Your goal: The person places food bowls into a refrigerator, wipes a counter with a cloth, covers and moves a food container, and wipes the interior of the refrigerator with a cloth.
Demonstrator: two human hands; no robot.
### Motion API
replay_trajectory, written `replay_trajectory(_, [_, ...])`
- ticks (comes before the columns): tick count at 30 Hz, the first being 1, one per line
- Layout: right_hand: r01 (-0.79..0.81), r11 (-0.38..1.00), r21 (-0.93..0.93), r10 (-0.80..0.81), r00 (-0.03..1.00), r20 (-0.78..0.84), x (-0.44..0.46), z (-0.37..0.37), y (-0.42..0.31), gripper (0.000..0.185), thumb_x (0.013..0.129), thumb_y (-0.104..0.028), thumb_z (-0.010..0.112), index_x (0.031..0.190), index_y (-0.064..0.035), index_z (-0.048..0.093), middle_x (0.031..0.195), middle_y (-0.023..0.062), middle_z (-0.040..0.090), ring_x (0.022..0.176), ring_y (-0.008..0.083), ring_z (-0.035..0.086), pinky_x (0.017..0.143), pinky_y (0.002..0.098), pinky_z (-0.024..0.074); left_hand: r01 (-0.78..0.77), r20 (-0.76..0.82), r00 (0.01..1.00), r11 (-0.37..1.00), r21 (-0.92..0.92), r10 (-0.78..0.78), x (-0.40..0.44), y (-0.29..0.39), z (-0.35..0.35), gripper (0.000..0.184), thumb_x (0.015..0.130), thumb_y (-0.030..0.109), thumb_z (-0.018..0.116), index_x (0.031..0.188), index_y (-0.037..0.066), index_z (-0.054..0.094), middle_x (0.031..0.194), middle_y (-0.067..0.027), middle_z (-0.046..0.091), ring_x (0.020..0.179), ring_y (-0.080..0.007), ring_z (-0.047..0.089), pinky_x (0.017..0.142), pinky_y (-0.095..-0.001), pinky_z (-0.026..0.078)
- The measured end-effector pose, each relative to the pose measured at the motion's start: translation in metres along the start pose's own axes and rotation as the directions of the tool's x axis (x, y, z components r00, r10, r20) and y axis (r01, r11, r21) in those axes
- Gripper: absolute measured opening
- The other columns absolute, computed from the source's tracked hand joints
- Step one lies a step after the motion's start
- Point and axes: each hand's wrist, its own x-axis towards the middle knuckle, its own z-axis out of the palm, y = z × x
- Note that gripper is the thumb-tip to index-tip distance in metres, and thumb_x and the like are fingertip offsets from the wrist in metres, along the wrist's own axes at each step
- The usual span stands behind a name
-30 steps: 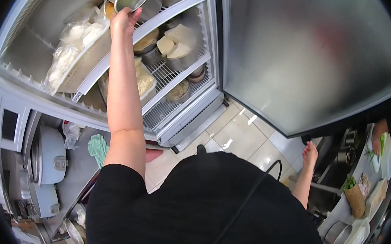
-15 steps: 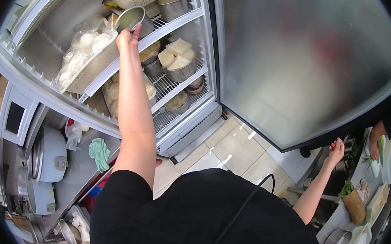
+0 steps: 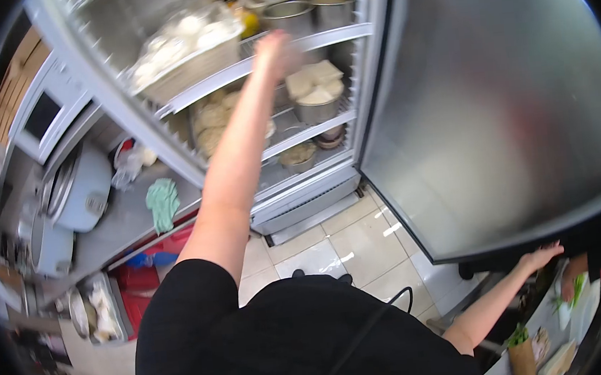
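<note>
My left hand point(image 3: 276, 52), smeared by motion, is at the front edge of an upper fridge shelf, just below a round metal pot point(image 3: 288, 18). Whether its fingers touch anything is unclear. Left of it sits a white basket point(image 3: 194, 72) with bagged white lumps point(image 3: 174, 45). On the shelf below stands a pot with pale blocks point(image 3: 315, 84). My right hand point(image 3: 541, 258) is stretched out at the lower edge of the open fridge door point(image 3: 495, 127), its fingers extended and nothing visible in them.
Rice cookers point(image 3: 82, 189) and a green cloth point(image 3: 163, 203) lie on the left counter. A co-worker's hand point(image 3: 574, 274) is near green vegetables at the right counter. Below is a tiled floor point(image 3: 362, 243). A grey tub point(image 3: 104, 308) stands lower left.
My left hand has come away from the pot's rim and moved lower. My right hand has reached further right along the door. The view has shifted, so the fridge appears further right.
</note>
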Motion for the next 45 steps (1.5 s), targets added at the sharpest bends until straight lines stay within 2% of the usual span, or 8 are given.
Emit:
replay_trajectory(3, [-0.072,0.994,0.084,0.057,0.983,0.174,0.02,-0.014,0.024,0.075,0.084,-0.059,0.022,0.134,-0.0055,0.006,0.141,0.0089,-0.001,0.13,0.0203,-0.001,0.104,0.0321,-0.0017,-0.196,0.239,0.962,0.949,0.249,0.136,-0.056,-0.04,-0.013,0.032,0.081,0.019,0.053,0.108,0.002,0.051,0.11,-0.0092,0.052,0.077,-0.018,0.06,0.06,-0.029,0.049])
replay_trajectory(16, [-0.234,0.96,0.154,0.191,0.949,0.252,-0.163,-0.067,-0.033,0.074,0.083,-0.059,0.023,0.132,-0.0037,0.021,0.137,0.0057,0.022,0.124,0.0221,0.021,0.103,0.0341,0.0134,0.282,0.241,0.878,0.853,0.438,-0.414,-0.287,-0.201,-0.183,0.028,0.08,0.027,0.057,0.096,0.004,0.06,0.078,0.0028,0.054,0.071,-0.0073,0.044,0.062,-0.0206,0.036])
replay_trajectory(22, [0.144,0.986,-0.088,-0.084,0.869,0.488,-0.255,-0.124,-0.012,0.033,0.089,-0.034,0.04,0.079,-0.0046,0.05,0.071,-0.0009,0.046,0.07,0.0096,0.043,0.066,0.0263,0.0373,0.406,0.316,0.673,0.691,0.599,-0.669,-0.338,-0.231,-0.185,0.027,0.079,0.025,0.056,0.097,0.005,0.06,0.091,-0.0024,0.06,0.08,-0.0104,0.052,0.064,-0.0239,0.04])
replay_trajectory(29, [-0.742,0.656,-0.14,0.454,0.238,0.859,-0.284,-0.178,-0.043,0.031,0.086,-0.034,0.044,0.096,-0.0072,0.057,0.089,0.0076,0.059,0.088,0.0176,0.056,0.08,0.0294,0.0434,0.503,0.464,0.445,0.643,0.578,-0.766,-0.374,-0.256,-0.159,0.037,0.083,0.032,0.051,0.111,0.009,0.051,0.108,-0.0042,0.055,0.1,-0.0193,0.049,0.076,-0.0352,0.038])
replay_trajectory(30, [-0.14,0.817,-0.56,0.562,0.411,0.718,-0.28,-0.196,0.009,0.034,0.083,-0.036,0.048,0.097,-0.0068,0.057,0.09,0.0101,0.06,0.09,0.0206,0.055,0.081,0.0326,0.0432,0.551,0.485,0.444,0.657,0.515,-0.753,-0.38,-0.259,-0.165,0.039,0.083,0.034,0.05,0.113,0.009,0.049,0.11,-0.0041,0.053,0.101,-0.0194,0.048,0.076,-0.0353,0.038])
replay_trajectory(31, [0.458,0.417,-0.785,0.484,0.619,0.619,-0.283,-0.217,0.05,0.037,0.08,-0.038,0.051,0.099,-0.0065,0.057,0.092,0.0126,0.06,0.092,0.0236,0.055,0.082,0.0357,0.0429,0.596,0.506,0.445,0.666,0.449,-0.739,-0.381,-0.264,-0.171,0.041,0.083,0.035,0.049,0.114,0.009,0.046,0.113,-0.004,0.051,0.101,-0.0195,0.047,0.076,-0.0353,0.038])
replay_trajectory(42, [0.584,0.338,-0.738,0.646,0.427,0.633,-0.333,-0.315,0.123,0.046,0.072,-0.036,0.061,0.103,-0.0024,0.056,0.096,0.0178,0.058,0.09,0.0304,0.056,0.079,0.0377,0.0438,0.533,0.009,0.832,0.794,-0.293,-0.555,-0.308,-0.287,-0.299,0.046,0.085,0.041,0.037,0.116,0.007,0.041,0.114,-0.0106,0.045,0.099,-0.025,0.048,0.074,-0.0406,0.042])
replay_trajectory(45, [0.57,0.263,-0.778,0.827,0.282,0.486,-0.308,-0.337,0.13,0.045,0.07,-0.036,0.063,0.098,-0.0008,0.058,0.088,0.018,0.061,0.084,0.0268,0.059,0.073,0.0346,0.0465,0.549,-0.56,0.636,0.821,-0.157,-0.532,-0.329,-0.272,-0.297,0.059,0.083,0.048,0.038,0.121,0.003,0.039,0.114,-0.0159,0.048,0.103,-0.0314,0.046,0.084,-0.0428,0.035])
